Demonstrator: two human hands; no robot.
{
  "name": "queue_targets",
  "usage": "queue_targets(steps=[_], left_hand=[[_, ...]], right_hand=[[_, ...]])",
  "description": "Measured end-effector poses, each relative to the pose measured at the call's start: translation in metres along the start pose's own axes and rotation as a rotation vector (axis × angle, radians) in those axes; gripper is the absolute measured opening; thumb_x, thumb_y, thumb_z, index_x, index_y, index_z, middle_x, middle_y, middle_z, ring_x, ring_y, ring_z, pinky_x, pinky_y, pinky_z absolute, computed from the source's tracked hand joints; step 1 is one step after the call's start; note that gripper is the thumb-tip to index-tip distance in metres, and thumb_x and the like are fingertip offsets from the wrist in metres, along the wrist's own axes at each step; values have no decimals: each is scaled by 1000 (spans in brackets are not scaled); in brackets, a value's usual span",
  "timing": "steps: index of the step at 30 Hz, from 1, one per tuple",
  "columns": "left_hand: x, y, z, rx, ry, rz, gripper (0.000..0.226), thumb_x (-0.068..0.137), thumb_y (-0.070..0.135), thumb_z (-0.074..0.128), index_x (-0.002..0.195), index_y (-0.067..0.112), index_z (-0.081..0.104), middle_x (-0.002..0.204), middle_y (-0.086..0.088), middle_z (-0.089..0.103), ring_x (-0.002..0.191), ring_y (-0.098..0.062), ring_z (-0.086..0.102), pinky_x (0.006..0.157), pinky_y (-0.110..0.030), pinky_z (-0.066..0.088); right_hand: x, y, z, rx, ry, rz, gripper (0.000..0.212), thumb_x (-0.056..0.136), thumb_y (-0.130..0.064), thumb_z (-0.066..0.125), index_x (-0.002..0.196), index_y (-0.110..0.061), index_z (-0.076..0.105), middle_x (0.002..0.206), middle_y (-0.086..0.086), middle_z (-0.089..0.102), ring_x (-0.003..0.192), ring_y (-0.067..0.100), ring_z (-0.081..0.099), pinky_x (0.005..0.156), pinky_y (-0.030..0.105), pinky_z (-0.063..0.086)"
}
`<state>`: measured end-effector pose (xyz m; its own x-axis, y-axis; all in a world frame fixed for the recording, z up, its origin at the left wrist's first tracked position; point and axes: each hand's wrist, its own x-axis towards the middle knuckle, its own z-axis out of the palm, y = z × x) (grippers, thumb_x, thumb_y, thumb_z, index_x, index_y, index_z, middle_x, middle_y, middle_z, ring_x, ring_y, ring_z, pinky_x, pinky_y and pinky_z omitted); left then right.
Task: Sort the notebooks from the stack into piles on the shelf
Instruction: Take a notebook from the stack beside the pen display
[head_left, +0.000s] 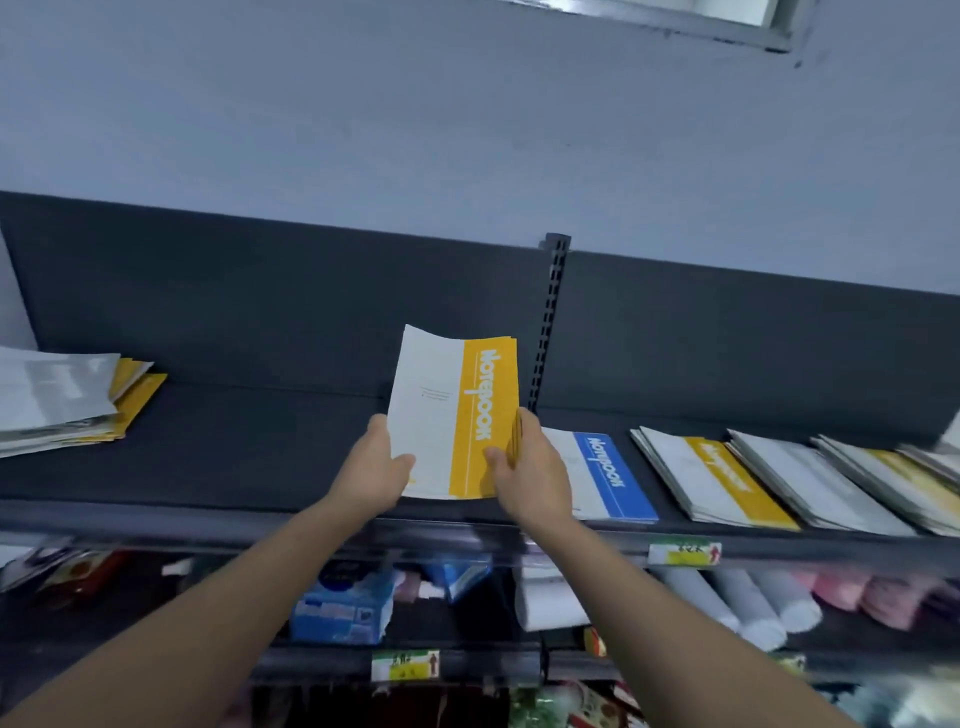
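— Where are we with the notebooks (457, 415)?

— We hold a thin bundle of yellow ones above the shelf (260, 441), tilted toward us and clear of the board. Our left hand (379, 467) grips the lower left corner, thumb on the white cover. Our right hand (530, 473) grips the lower right edge, thumb on the yellow band, fingers curled round behind.

— How will they handle?

— Light and limp, we judge: soft paper covers, and the top left corner curls. Held only at the bottom they may flop or fan apart, and smooth covers could slide on each other.

— So where do we take hold?

— Along the yellow spine side, pinching all the copies together, with the other hand flat beneath.

— And where do they go?

— We see a blue notebook (608, 475) lying just right of our right hand and a yellow pile (722, 478) beside that. The stack (57, 405) lies well off to the left. Yellow onto yellow looks the likely match, though the bare stretch under the bundle would also serve.
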<state>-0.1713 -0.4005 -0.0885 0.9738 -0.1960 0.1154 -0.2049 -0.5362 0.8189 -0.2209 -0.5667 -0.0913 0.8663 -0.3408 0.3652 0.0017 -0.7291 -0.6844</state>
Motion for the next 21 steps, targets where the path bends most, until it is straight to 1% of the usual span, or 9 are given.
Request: queue_targets(steps=[2,4,5,7,10,14,16,18,21], left_hand=[[-5,18,26,-1,-19,12,21,98,13,45,117,14,37,106,2,51,76,-14,54,63,-33,49],[-9,36,52,4,-32,27,21,98,14,45,117,14,37,104,2,51,71,-14,52,60,-30,47],[-11,45,64,4,-38,34,21,98,14,45,118,14,37,103,2,51,70,-13,52,57,-27,46],[-13,62,89,4,-51,48,22,98,14,46,118,12,38,101,2,51,68,-12,51,53,-26,41],[-13,85,121,26,-78,62,23,97,15,47,118,11,39,101,-1,52,67,-13,51,51,-26,39],[-5,110,160,52,-122,88,27,96,17,49,120,10,41,105,-3,54,75,-17,54,60,-30,44],[3,121,180,73,-162,88,32,96,20,49,124,9,38,103,-7,55,71,-17,53,60,-31,43],[11,130,199,96,-201,85,35,97,23,48,127,8,36,100,-6,54,68,-15,51,60,-31,42],[27,142,225,107,-246,81,30,98,24,45,122,8,38,100,-5,56,79,-20,57,70,-36,47]], right_hand=[[-1,21,-24,-9,11,8,41,95,-24,55,134,-22,40,119,0,61,107,25,59,81,38,48],[-3,41,-49,-23,22,17,41,95,-23,54,134,-22,40,117,-1,61,105,25,59,78,35,45],[-3,52,-61,-28,32,19,41,95,-23,55,134,-22,41,117,0,61,106,26,59,79,36,46],[-4,72,-82,-43,55,25,41,94,-22,56,133,-22,42,119,1,61,107,27,58,83,39,48],[-1,100,-110,-80,81,48,39,93,-23,57,130,-24,43,119,-1,60,107,26,58,82,38,48],[6,135,-141,-111,108,91,36,94,-23,57,128,-22,44,117,-2,60,105,24,58,72,31,39],[11,152,-154,-132,114,122,33,94,-23,57,125,-22,45,113,-2,60,104,24,58,71,30,37],[19,168,-165,-149,124,152,30,93,-23,57,121,-23,47,111,-2,61,104,24,58,71,31,37],[33,192,-177,-189,115,209,26,92,-24,57,117,-23,49,112,-1,62,103,26,58,73,33,41]])
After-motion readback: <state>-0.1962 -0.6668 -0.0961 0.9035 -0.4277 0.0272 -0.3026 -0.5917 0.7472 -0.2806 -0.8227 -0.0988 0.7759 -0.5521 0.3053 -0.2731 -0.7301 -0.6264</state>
